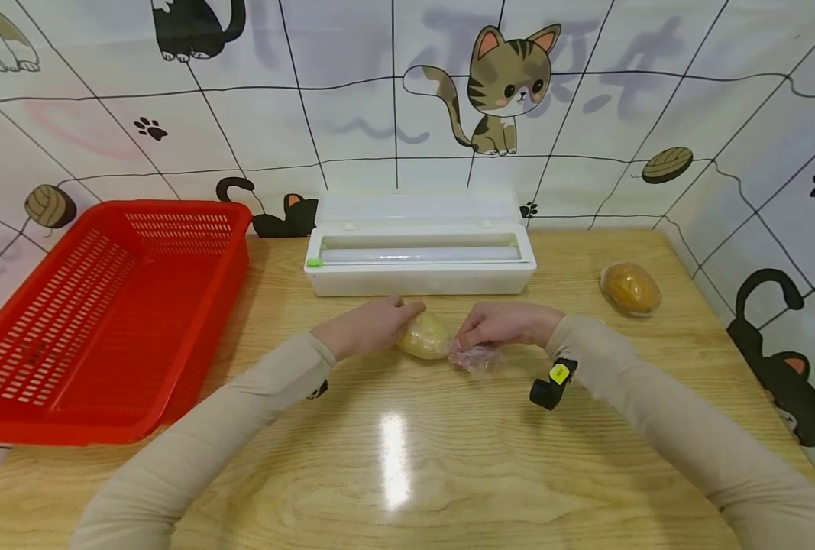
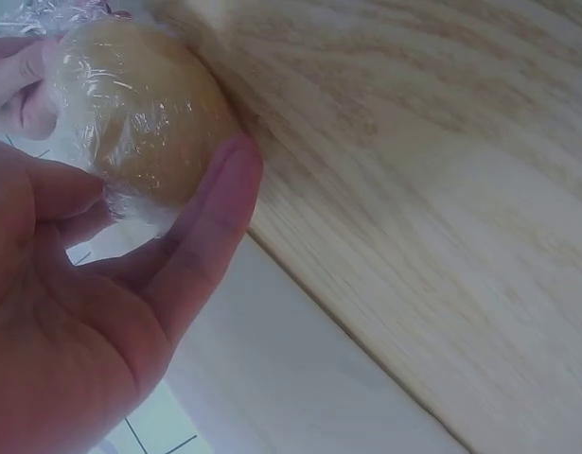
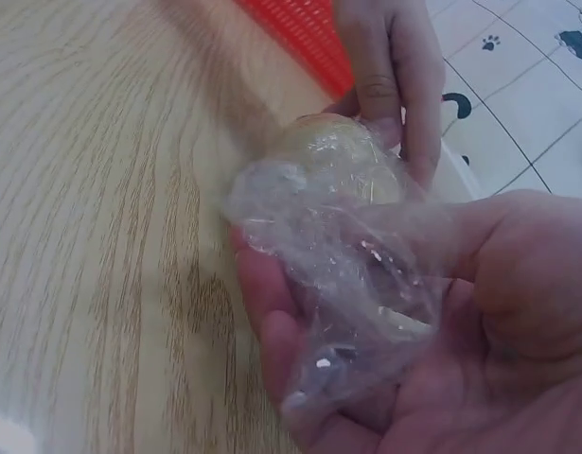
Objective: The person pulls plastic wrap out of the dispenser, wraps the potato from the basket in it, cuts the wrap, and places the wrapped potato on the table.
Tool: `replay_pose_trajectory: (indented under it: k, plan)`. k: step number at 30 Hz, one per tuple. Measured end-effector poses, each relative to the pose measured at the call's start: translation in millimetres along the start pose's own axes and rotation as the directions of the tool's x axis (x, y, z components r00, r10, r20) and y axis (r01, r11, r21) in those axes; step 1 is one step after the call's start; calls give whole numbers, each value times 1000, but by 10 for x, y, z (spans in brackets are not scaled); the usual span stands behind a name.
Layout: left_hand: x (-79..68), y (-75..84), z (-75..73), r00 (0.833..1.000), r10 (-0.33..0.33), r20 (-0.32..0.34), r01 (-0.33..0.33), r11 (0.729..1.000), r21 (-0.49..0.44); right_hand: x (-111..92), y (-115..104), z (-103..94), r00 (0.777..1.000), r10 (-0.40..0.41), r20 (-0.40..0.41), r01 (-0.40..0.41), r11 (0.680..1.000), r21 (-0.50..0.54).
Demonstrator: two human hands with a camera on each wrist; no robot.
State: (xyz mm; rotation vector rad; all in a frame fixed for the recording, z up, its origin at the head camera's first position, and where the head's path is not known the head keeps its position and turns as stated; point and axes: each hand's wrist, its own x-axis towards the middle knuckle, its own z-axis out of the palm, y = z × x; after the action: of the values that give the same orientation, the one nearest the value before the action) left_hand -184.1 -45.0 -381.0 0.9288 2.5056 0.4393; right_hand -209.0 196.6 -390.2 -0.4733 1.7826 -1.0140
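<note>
A pale yellow, rounded piece of produce, tightly wrapped in clear cling film, is between my two hands above the wooden table; its exact kind is unclear. My left hand grips its left end, the thumb and fingers round the film there in the left wrist view. On the other side, my right hand pinches the loose, crumpled tail of cling film, which spreads over its palm in the right wrist view. Just behind the hands stands a white cling film dispenser, lid raised, a roll inside.
A red plastic basket stands at the left of the wooden table. Toward the back right lies an orange-yellow wrapped item. Cat-patterned sheeting covers the walls behind and to the right.
</note>
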Motion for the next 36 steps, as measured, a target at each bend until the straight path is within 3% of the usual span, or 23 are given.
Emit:
replay_pose_trajectory:
  k: [4,8,13,16,21,31,36]
  plan:
    - [-6,-3,14,1000,22,-8,-22,1000,-15,-18,42,-31,999,11,37,-14,997,81]
    - [-37,13,18,998,67,-20,-68,997,-41,-22,59,-45,998,59,26,-61,993,100]
    - [-71,87,46,994,107,-34,-109,992,-63,2,14,-27,987,142,-71,-146,988,-45]
    - [-75,140,71,988,137,-66,-141,989,-51,24,-28,0,974,171,-151,-197,964,-181]
    - [-79,214,101,982,148,-114,-153,987,-45,23,-90,36,955,188,-228,-251,923,-291]
    - [-87,312,118,978,139,-154,-137,990,22,-46,-121,91,950,165,-266,-241,928,-285]
    - [-79,282,128,972,155,-179,-160,987,-17,-88,-107,117,950,175,-258,-232,949,-211]
